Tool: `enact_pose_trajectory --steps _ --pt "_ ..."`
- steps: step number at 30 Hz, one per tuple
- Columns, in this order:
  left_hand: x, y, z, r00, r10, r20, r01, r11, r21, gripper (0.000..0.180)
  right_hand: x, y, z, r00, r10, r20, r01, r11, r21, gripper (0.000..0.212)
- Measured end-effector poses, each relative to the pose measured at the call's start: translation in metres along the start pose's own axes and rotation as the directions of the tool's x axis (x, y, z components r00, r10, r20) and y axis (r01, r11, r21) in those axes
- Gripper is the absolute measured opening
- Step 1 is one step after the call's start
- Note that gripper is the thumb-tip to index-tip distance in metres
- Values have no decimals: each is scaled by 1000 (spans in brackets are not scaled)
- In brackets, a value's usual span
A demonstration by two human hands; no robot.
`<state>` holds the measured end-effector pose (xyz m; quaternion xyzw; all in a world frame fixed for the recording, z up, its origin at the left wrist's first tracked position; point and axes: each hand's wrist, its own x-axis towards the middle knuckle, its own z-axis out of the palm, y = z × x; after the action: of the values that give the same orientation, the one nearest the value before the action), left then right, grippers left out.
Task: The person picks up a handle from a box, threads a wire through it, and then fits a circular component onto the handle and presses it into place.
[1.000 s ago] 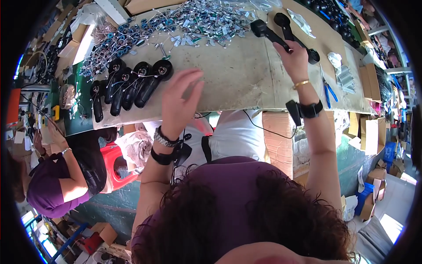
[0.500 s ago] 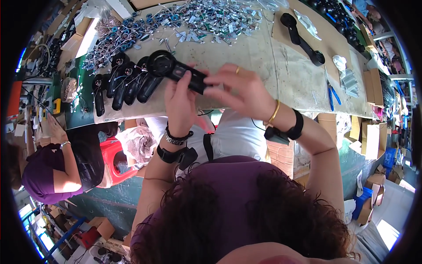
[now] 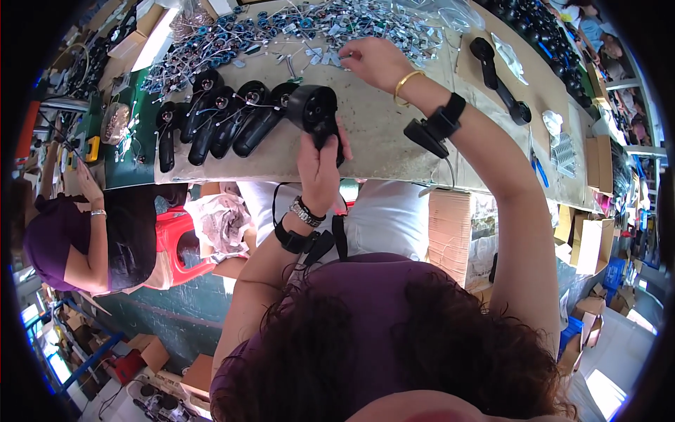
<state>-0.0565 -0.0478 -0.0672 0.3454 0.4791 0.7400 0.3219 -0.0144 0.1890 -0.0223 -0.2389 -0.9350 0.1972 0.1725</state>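
Note:
My left hand is closed round the handle of a black handheld fan housing, its round head tilted up above the table's near edge. Over the near side of a pile of small wired circuit boards, my right hand has its fingers pinched together; what is between the fingertips is too small to make out. Left of my left hand, several black fan housings lie side by side with thin wires and round metal centres showing.
Motors with blue parts are heaped at the back left. On cardboard at the right lies another long black housing. Blue-handled pliers and a clear plastic tray rest near the right edge. At far left, a co-worker's arm shows.
My right hand has left the black housing and moved up to the circuit board pile. My left hand has turned the housing so its round head points up, and shifted slightly right.

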Motion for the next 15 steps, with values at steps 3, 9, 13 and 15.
enact_pose_trajectory --steps 3,9,13,15 --pt "-2 -1 1 1000 -8 6 8 1000 16 20 17 -1 6 993 97 66 -91 993 -81 28" --pt "-3 -8 2 997 -56 -46 54 998 -31 18 19 -2 15 992 100 71 -95 993 -70 22" --pt "0 -6 1 998 -49 -35 50 998 35 18 6 -1 13 999 35 -6 -36 995 -88 21" --pt "1 -7 2 998 -48 -33 50 998 41 18 -5 4 6 991 -33 -129 21 995 -97 21"
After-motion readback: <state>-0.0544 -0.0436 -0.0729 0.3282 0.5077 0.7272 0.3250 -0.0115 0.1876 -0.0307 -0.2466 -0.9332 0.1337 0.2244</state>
